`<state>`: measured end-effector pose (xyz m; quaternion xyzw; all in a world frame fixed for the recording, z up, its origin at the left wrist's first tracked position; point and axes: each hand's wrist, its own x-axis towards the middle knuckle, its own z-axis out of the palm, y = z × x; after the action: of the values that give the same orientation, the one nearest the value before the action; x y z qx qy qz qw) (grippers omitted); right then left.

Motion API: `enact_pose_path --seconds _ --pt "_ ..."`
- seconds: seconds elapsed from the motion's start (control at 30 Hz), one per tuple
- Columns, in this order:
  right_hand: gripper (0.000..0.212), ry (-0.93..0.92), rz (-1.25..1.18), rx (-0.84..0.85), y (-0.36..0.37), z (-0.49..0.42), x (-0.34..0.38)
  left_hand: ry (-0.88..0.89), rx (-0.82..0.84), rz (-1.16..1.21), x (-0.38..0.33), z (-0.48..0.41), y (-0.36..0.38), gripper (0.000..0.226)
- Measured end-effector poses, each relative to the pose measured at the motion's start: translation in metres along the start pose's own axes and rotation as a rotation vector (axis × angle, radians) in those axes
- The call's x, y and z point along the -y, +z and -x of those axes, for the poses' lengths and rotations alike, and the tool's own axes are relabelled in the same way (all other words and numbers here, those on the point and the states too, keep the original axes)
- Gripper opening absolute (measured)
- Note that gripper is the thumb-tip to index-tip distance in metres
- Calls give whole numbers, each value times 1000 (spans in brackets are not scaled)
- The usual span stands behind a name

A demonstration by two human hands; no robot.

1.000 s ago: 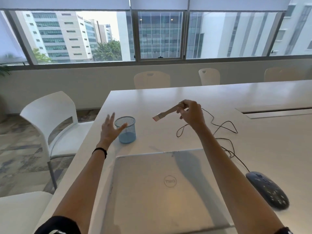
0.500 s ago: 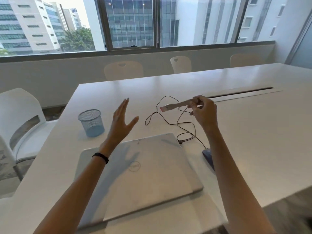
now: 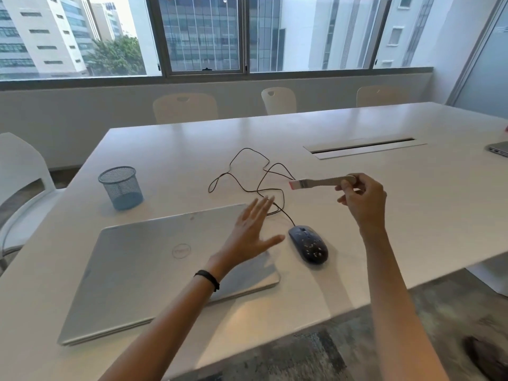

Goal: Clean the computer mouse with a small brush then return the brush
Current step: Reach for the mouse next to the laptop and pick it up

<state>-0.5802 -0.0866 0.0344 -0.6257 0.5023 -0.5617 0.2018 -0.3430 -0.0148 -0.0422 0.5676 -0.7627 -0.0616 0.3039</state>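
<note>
Two of our hands are up: the right hand (image 3: 362,199) pinches the brush (image 3: 321,182), the left hand (image 3: 251,233) is spread flat beside the mouse (image 3: 309,244). The left has come closer to the mouse.

The camera has turned to the right, so the blue mesh cup (image 3: 121,187) now sits at the left of the frame and the mouse (image 3: 308,244) shows whole in the middle, no longer hidden behind the arm. The left hand (image 3: 251,231) has come down low over the right corner of the laptop (image 3: 154,268), flat and spread, close to the mouse. The right hand (image 3: 362,199) has moved to the right, holding the brush (image 3: 321,182) level, bristles pointing left.
</note>
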Motion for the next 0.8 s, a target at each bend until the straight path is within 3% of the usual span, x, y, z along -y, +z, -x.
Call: enact_pose_path --seconds 0.4,0.8 --pt "5 89 -36 -23 -56 11 -41 -103 261 62 -33 -10 43 107" --pt "7 185 -40 -32 -77 23 -67 -30 503 113 -14 -45 37 128"
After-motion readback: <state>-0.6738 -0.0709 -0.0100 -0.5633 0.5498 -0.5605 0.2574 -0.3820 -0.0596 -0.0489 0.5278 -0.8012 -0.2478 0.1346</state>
